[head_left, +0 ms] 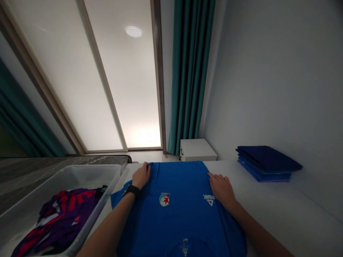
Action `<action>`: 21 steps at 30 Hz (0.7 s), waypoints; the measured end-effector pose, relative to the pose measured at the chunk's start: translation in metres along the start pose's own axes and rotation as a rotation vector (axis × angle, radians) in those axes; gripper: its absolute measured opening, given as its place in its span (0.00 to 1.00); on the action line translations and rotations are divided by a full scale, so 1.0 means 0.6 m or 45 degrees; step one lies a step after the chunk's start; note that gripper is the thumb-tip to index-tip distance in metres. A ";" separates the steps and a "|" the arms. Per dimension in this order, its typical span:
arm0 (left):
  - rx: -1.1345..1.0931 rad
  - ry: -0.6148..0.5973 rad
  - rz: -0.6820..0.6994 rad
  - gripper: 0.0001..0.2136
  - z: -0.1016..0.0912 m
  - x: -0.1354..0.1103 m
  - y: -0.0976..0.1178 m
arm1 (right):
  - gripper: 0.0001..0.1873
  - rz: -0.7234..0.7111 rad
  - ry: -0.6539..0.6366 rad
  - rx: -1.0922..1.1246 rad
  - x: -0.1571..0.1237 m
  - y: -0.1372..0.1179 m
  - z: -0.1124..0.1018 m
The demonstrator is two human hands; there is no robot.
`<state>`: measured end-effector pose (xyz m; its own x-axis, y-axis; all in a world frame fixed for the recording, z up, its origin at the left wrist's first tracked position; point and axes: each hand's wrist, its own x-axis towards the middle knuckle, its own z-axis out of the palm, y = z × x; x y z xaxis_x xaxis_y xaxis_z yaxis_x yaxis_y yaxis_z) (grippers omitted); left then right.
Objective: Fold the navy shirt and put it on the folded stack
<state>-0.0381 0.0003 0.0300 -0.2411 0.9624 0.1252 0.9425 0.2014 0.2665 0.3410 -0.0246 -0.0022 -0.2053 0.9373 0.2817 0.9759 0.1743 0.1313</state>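
Note:
A blue T-shirt (184,217) lies spread on the white table, its collar toward me and its hem at the far side. A round emblem and a white PEAK logo show on its chest. At the far left corner of the hem, my left hand (142,175) has its fingers closed on the fabric; a black watch (132,191) is on that wrist. My right hand (222,189) pinches the shirt's right side edge, a little nearer to me than the hem. The fingertips of both hands are partly hidden.
On the left, a translucent plastic bin (88,170) holds purple and red clothing (66,214). A stack of folded blue garments (268,162) sits on the white table (300,214) by the right wall. Beyond the table stand a white cabinet (198,149) and a teal curtain (191,78).

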 end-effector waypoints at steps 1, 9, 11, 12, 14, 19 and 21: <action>-0.020 0.019 -0.038 0.16 -0.001 0.003 -0.001 | 0.20 0.037 -0.011 -0.010 -0.005 0.014 0.000; -0.106 0.052 -0.228 0.12 -0.017 0.001 -0.041 | 0.17 0.364 -0.101 -0.023 -0.031 0.087 -0.001; -0.113 0.037 -0.188 0.14 -0.011 -0.017 -0.040 | 0.15 0.357 -0.116 -0.016 -0.030 0.077 -0.005; -0.107 0.032 -0.154 0.14 -0.007 -0.026 -0.038 | 0.14 0.352 -0.120 -0.011 -0.030 0.071 -0.007; -0.091 0.027 -0.081 0.15 0.001 -0.043 -0.035 | 0.14 0.333 -0.105 -0.008 -0.031 0.062 -0.010; -0.076 0.000 0.019 0.16 0.007 -0.060 -0.038 | 0.14 0.247 0.094 -0.106 -0.040 0.045 -0.015; -0.058 -0.015 0.032 0.16 0.004 -0.060 -0.038 | 0.15 0.200 0.203 -0.142 -0.042 0.034 -0.021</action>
<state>-0.0500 -0.0385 0.0169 -0.2148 0.9691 0.1214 0.9367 0.1693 0.3065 0.3652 -0.0483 0.0053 -0.0692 0.8894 0.4519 0.9844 -0.0125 0.1753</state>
